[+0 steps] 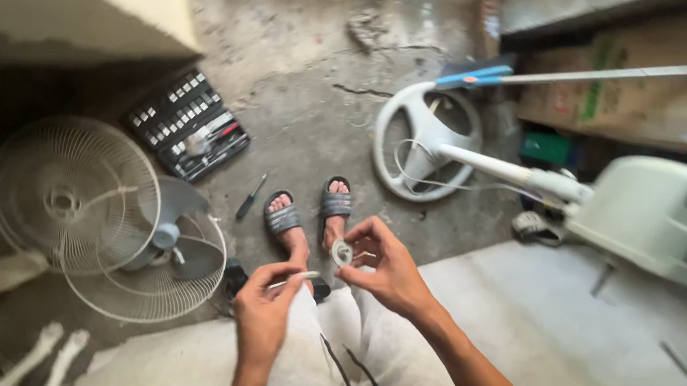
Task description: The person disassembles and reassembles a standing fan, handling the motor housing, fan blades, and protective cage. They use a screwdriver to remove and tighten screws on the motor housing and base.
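2 hands at work over the lap, a small ring and a thin rod between them.

The right hand (386, 268) pinches a small pale ring (342, 252) in its fingertips; the left hand (265, 311) grips a thin pale rod (295, 278) pointing toward it. Below, 2 sandalled feet (308, 211) rest on the concrete floor (301, 105), a screwdriver (251, 197) just beside them, fan grilles (75, 192) and blades (179, 244) left, socket set (186, 123) beyond, fan base (424, 138) and motor housing (652, 210) right.

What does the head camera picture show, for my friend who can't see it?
Looking down, a seated person's right hand pinches a small pale ring-shaped part while the left hand holds a thin white strip. Around their sandalled feet on the concrete floor lie fan grilles, a grey blade, an open socket set and a screwdriver.
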